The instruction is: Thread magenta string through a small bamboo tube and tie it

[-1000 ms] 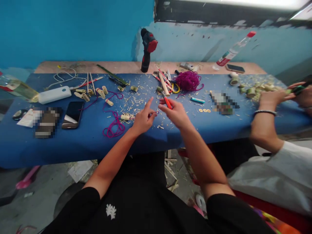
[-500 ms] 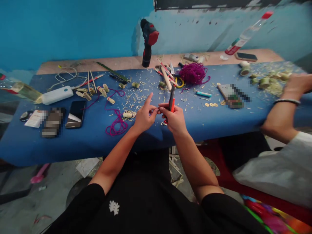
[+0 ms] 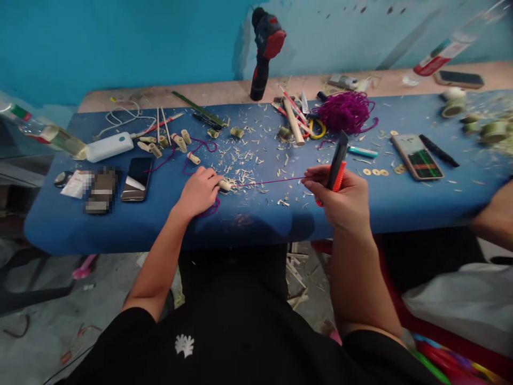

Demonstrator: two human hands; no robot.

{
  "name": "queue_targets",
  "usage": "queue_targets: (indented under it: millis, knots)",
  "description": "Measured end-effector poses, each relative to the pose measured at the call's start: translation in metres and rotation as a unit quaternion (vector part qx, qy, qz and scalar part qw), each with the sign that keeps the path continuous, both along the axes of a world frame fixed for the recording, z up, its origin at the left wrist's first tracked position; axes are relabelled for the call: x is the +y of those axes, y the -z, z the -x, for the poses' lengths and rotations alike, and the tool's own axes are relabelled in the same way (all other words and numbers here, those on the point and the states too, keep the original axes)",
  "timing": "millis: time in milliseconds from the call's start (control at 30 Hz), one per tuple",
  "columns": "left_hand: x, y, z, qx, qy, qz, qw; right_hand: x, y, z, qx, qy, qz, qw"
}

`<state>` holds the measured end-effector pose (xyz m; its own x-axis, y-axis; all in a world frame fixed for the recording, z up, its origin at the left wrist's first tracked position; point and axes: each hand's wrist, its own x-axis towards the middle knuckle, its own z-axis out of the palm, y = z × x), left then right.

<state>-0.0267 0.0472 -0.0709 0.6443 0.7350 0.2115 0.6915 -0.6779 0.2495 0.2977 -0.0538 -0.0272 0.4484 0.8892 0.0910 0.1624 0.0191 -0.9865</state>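
Observation:
My left hand (image 3: pixel 200 191) is closed on a small pale bamboo piece (image 3: pixel 225 185) resting on the blue table cover (image 3: pixel 256 216). From that piece a thin purple string (image 3: pixel 276 182) runs taut to the right, into the fingertips of my right hand (image 3: pixel 344 198). The same right hand also holds an orange and black utility knife (image 3: pixel 337 168), upright against the palm. Loops of purple cord lie beneath my left hand. Several more bamboo pieces (image 3: pixel 179 142) sit beyond it, among shavings.
A drill (image 3: pixel 264 51) stands at the back. Purple yarn (image 3: pixel 345 112), scissors and sticks lie right of it. Phones (image 3: pixel 137 179) and a power bank (image 3: pixel 110 147) are on the left. A bottle (image 3: pixel 441 56) and another person's arm (image 3: pixel 495 214) are on the right.
My hands have moved apart from where they met. The left one has gone left and taken hold of the bamboo piece; the right one has gone right, drawing the string straight. The view has shifted.

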Motion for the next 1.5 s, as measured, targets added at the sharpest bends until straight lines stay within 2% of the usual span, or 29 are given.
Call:
queue_targets:
  millis: [133,200,267,333,400,467,533,567,600,667,767,800,867,933,967,1067,1167,1233,1333,1400,1500]
  knots:
    - [-0.003,0.004,-0.004,-0.033,0.016,0.002,0.999,0.001,-0.004,0.003,-0.024,-0.022,-0.002,0.999]
    - [-0.005,0.000,-0.005,-0.101,0.019,0.032,0.994,0.001,-0.007,0.003,-0.037,-0.025,-0.008,0.999]
    - [-0.006,-0.006,-0.007,-0.211,0.005,0.099,0.973,0.002,-0.011,0.003,-0.042,-0.021,-0.015,0.999]
    - [-0.006,-0.012,-0.009,-0.341,-0.013,0.205,0.917,0.002,-0.016,0.002,-0.038,-0.019,-0.021,0.999]
    - [-0.003,-0.021,-0.013,-0.455,-0.021,0.314,0.833,0.006,-0.022,0.001,-0.033,-0.029,-0.023,0.999]
    - [0.003,-0.033,-0.018,-0.528,-0.019,0.395,0.752,0.013,-0.027,0.000,-0.036,-0.052,-0.022,0.998]
    - [0.009,-0.047,-0.022,-0.554,-0.018,0.451,0.700,0.026,-0.028,-0.002,-0.051,-0.082,-0.017,0.995]
    - [0.013,-0.055,-0.024,-0.556,-0.017,0.467,0.687,0.034,-0.026,-0.003,-0.067,-0.101,-0.008,0.993]
    - [0.016,-0.062,-0.025,-0.554,-0.015,0.474,0.684,0.043,-0.022,-0.005,-0.097,-0.120,0.008,0.988]
    - [0.021,-0.076,-0.028,-0.542,-0.012,0.458,0.704,0.064,-0.011,-0.010,-0.215,-0.146,0.055,0.964]
    - [0.027,-0.091,-0.032,-0.512,-0.012,0.398,0.761,0.091,0.010,-0.016,-0.416,-0.165,0.121,0.886]
    - [0.029,-0.094,-0.032,-0.502,-0.013,0.381,0.776,0.098,0.015,-0.017,-0.448,-0.172,0.132,0.867]
    - [0.032,-0.100,-0.033,-0.486,-0.014,0.358,0.797,0.109,0.017,-0.017,-0.464,-0.187,0.138,0.855]
    - [0.035,-0.104,-0.034,-0.473,-0.013,0.354,0.807,0.115,0.010,-0.014,-0.446,-0.196,0.115,0.866]
    - [0.037,-0.106,-0.035,-0.469,-0.011,0.358,0.807,0.117,0.002,-0.011,-0.414,-0.206,0.088,0.882]
    - [0.041,-0.111,-0.041,-0.477,0.000,0.378,0.793,0.118,-0.025,0.010,-0.226,-0.274,-0.032,0.934]
    - [0.045,-0.113,-0.050,-0.487,0.021,0.391,0.781,0.122,-0.048,0.041,-0.105,-0.314,-0.144,0.932]
    - [0.050,-0.112,-0.058,-0.498,0.026,0.387,0.775,0.130,-0.058,0.059,-0.075,-0.297,-0.186,0.934]
    - [0.061,-0.116,-0.067,-0.533,-0.006,0.370,0.761,0.150,-0.068,0.074,-0.014,-0.253,-0.172,0.952]
    - [0.072,-0.123,-0.070,-0.561,-0.035,0.370,0.740,0.164,-0.076,0.078,0.003,-0.232,-0.161,0.959]
    - [0.086,-0.141,-0.072,-0.606,-0.039,0.394,0.690,0.183,-0.093,0.082,-0.026,-0.218,-0.204,0.954]
